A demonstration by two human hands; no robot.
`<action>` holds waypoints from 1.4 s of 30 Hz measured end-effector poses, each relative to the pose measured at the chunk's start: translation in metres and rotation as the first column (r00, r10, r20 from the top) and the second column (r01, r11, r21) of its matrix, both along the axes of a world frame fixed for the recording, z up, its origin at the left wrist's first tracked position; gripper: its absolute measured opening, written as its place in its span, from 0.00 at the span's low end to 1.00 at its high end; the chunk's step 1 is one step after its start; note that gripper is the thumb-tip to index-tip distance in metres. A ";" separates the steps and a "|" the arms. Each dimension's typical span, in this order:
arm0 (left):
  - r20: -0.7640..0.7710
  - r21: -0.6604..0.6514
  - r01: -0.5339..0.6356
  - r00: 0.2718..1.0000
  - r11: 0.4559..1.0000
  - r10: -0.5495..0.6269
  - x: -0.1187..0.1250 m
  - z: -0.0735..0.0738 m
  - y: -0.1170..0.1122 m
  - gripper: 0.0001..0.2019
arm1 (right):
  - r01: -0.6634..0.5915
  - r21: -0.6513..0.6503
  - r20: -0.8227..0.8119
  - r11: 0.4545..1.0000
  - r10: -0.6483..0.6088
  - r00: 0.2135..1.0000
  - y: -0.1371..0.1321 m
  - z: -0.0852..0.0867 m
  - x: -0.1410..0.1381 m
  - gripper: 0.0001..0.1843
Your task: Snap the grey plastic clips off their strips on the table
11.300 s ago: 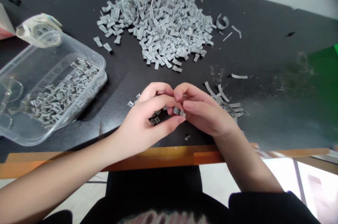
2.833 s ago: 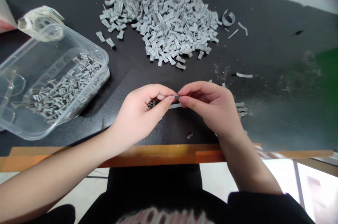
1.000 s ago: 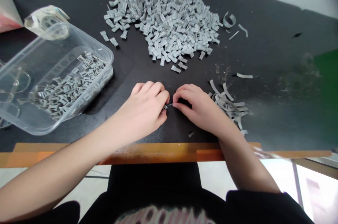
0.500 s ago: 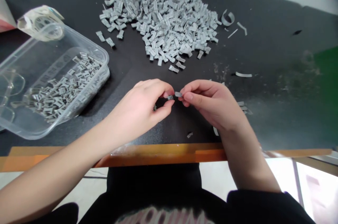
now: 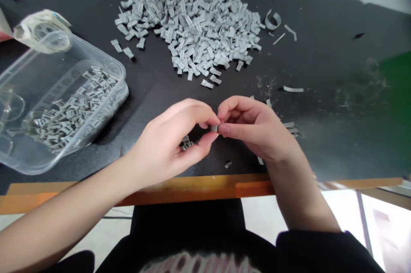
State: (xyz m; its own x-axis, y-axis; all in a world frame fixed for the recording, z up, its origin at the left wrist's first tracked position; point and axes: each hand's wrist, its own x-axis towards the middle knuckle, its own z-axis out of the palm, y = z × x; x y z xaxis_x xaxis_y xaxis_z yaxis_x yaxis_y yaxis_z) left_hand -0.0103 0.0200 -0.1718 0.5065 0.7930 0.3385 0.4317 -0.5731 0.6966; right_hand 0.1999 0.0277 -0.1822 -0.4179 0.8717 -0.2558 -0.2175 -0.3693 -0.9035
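Note:
My left hand (image 5: 175,136) pinches a small grey plastic clip (image 5: 214,128) between thumb and forefinger. From the other side my right hand (image 5: 257,129) closes its thumb and fingertips on a small grey flat piece, now mostly hidden where the fingertips of both hands meet. The two parts touch or nearly so; how they fit is covered. Below my left palm lie several grey clips (image 5: 186,142), partly hidden. A big heap of grey plastic pieces (image 5: 205,28) rises beyond my hands.
On the left stands a clear plastic box (image 5: 123,76) holding many small grey clips (image 5: 80,110); a roll of tape or labels (image 5: 43,28) leans at its back rim. Grey strips (image 5: 290,126) and a curled strip (image 5: 272,20) lie to the right. An orange-brown table edge (image 5: 199,187) runs in front.
My hands have come together, bringing the flat piece in my right fingers against the clip in my left. The view has shifted slightly, and more of the clips under my left palm show.

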 end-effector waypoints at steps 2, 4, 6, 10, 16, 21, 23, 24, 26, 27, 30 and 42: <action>-0.021 0.032 0.012 1.000 0.999 -0.011 0.000 -0.002 0.000 0.06 | -0.007 0.001 0.003 1.000 0.007 1.000 0.000 0.000 0.000 0.13; -0.028 0.049 0.003 1.000 0.999 -0.002 -0.001 -0.002 0.000 0.07 | 0.005 0.005 0.005 1.000 -0.005 1.000 0.000 -0.001 -0.001 0.13; -0.029 0.046 -0.018 0.999 0.999 0.019 -0.001 -0.001 0.001 0.06 | 0.029 0.015 0.009 0.999 -0.029 1.000 -0.001 -0.001 -0.001 0.12; -0.054 0.035 -0.036 0.998 0.999 0.038 -0.001 0.000 0.001 0.07 | 0.046 0.040 0.047 0.998 -0.048 0.998 -0.002 -0.001 -0.001 0.12; -0.082 0.059 -0.024 0.996 0.998 0.028 -0.001 -0.004 0.000 0.08 | 0.063 0.038 0.051 0.997 -0.065 0.997 -0.003 0.000 -0.003 0.13; -0.089 0.037 -0.018 0.996 0.999 0.021 -0.002 -0.003 -0.001 0.09 | 0.048 0.088 0.072 0.995 -0.054 0.996 -0.004 0.000 0.000 0.11; -0.110 0.014 -0.028 0.994 1.000 0.029 -0.001 -0.003 -0.001 0.10 | 0.029 0.093 0.089 0.995 -0.037 0.995 -0.004 0.000 0.000 0.11; -0.119 0.005 -0.037 0.992 0.999 0.037 -0.001 -0.003 -0.001 0.10 | 0.026 0.094 0.088 0.995 -0.034 0.995 -0.004 -0.001 -0.001 0.12; -0.128 -0.007 -0.054 0.990 0.999 0.052 -0.001 -0.003 -0.002 0.10 | 0.031 0.101 0.074 0.994 -0.039 0.996 -0.004 -0.001 -0.001 0.12; -0.126 -0.009 -0.060 0.990 0.998 0.058 0.000 -0.002 -0.002 0.10 | 0.036 0.107 0.068 0.994 -0.043 0.997 -0.004 -0.001 -0.001 0.12; -0.109 -0.005 -0.057 0.992 0.998 0.056 0.001 -0.002 -0.002 0.09 | 0.038 0.123 0.074 0.992 -0.047 0.996 -0.004 -0.001 0.000 0.12; -0.016 0.044 -0.071 0.997 0.997 0.072 0.000 0.001 -0.003 0.05 | 0.018 0.068 0.018 0.998 -0.019 1.000 -0.002 -0.006 -0.003 0.09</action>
